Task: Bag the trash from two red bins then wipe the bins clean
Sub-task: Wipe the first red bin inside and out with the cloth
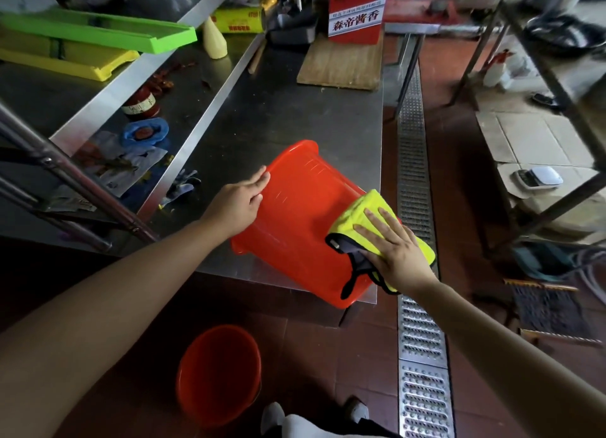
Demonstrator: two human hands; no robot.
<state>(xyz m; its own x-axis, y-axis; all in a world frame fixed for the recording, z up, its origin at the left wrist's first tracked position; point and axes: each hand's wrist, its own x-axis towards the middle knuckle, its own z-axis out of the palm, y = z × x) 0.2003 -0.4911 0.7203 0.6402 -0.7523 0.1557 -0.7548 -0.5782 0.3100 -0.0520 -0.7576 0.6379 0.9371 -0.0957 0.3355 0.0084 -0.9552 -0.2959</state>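
Note:
One red bin (301,214) lies on its side on the steel table (278,109), its base overhanging the near right corner. My left hand (237,201) rests flat on the bin's upper left side, fingers together. My right hand (398,249) presses a yellow cloth with dark trim (364,204) against the bin's right side, fingers spread over it. A second red bin (218,377) stands upright on the floor below the table, near my feet; it looks empty inside.
A metal floor drain grate (414,208) runs along the table's right. A wooden board (341,63) and a red carton (355,11) sit at the table's far end. Green and yellow trays (95,31) fill the left shelf. A brush (551,309) lies on the floor at right.

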